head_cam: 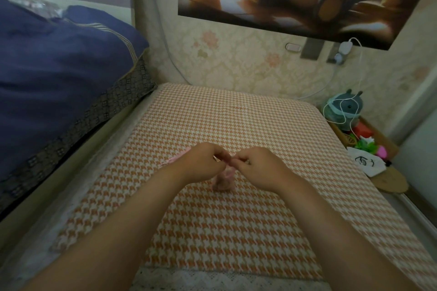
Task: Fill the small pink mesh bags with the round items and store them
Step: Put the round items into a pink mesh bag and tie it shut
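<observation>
Surface: orange-and-white houndstooth cover (236, 113) over a padded top, lace trim at its near edge, set against a floral-papered wall.
Left fingers (221, 156): curled in, tips pinching the gathered top of the pink mesh bag (223, 181).
Right fingers (238, 160): curled likewise, pinching the same spot; both sets of tips meet.
Grip detail: cord or mesh itself, cannot tell.
Left hand (201, 163): knuckles up, wrist bent inward.
Right hand (257, 168): mirrors it, back of the hand upward.
Forearms: bare, reaching in from both lower corners and converging at mid-cover.
Bag position: below the fingertips, its bulging bottom resting on the cover; contents blurred.
Second pink piece (176, 159): on the cover, partly hidden behind the left hand.
Left side: blue quilt (59, 66) on a bed.
Right side: grey plush toy (347, 108) draped with a white cable.
</observation>
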